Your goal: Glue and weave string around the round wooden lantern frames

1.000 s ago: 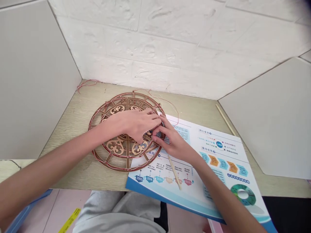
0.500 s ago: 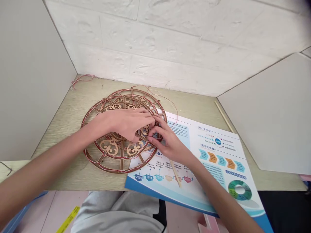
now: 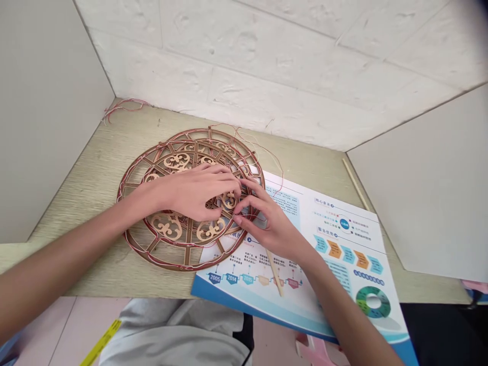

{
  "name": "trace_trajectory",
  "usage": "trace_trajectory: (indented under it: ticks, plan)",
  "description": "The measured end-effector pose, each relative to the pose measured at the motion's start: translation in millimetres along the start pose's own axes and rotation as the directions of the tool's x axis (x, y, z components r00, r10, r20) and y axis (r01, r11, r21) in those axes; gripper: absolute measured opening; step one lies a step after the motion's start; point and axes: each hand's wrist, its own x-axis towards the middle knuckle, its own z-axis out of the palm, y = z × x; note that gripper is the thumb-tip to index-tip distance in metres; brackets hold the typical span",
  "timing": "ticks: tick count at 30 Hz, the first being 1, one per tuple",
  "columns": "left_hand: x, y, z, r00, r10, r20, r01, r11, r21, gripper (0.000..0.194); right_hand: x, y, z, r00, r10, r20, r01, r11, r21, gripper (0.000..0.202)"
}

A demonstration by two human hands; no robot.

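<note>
Two round brown openwork frames (image 3: 188, 254) with scroll-shaped cut-outs lie overlapped on the table, the front one partly over the other. Thin red and white wire (image 3: 168, 239) runs along their rings and spokes. My left hand (image 3: 198, 193) rests across the front frame, its fingers curled down onto the right side and its thumb apart. At that frame's right edge my right hand (image 3: 267, 216) has thumb and index finger pinched close together, seemingly on the wire; the fingertips hide most of it. The two hands' fingertips nearly meet.
A printed leaflet (image 3: 305, 305) lies partly under the frames and overhangs the table's front edge. One wooden stick (image 3: 276, 277) is on it, another stick (image 3: 356, 185) by the right panel. Loose wires (image 3: 125, 105) sit in the back left corner. A white wall and side panels enclose the table.
The view has shifted slightly. Both hands stay at the same spot on the frame's right side, with only small finger movement.
</note>
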Motion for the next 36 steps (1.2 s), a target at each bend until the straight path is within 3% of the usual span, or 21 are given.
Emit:
trace_trajectory:
  ticks: [5, 16, 23, 32, 36]
  plan:
    - [0.3, -3.4, 5.1, 0.998, 0.03, -0.049, -0.03, 0.999, 0.011, 0.026, 2.1, 2.3, -2.5, 0.999, 0.005, 0.04, -0.006, 1.0, 0.01, 0.009]
    - [-2.2, 0.2, 1.4, 0.999, 0.026, -0.027, -0.026, 0.999, -0.028, 0.027, 2.6, 5.8, -1.7, 0.999, -0.004, 0.046, 0.003, 1.0, 0.02, 0.017]
    - [-4.3, 11.1, 4.2, 0.998, -0.053, 0.021, 0.053, 0.998, 0.018, 0.056, 2.0, 6.9, 1.0, 1.0, 0.009, 0.017, -0.011, 0.996, 0.089, 0.013]
    - [1.9, 12.9, 19.0, 0.986, -0.089, -0.144, 0.087, 0.996, -0.017, 0.027, 1.5, 8.6, 2.6, 1.0, 0.019, -0.023, -0.015, 0.989, 0.145, 0.015]
    - [2.6, 12.6, 21.8, 0.975, -0.123, -0.187, 0.116, 0.992, -0.045, 0.026, 1.8, 7.1, 4.5, 0.994, 0.005, -0.109, 0.019, 0.976, 0.218, 0.011]
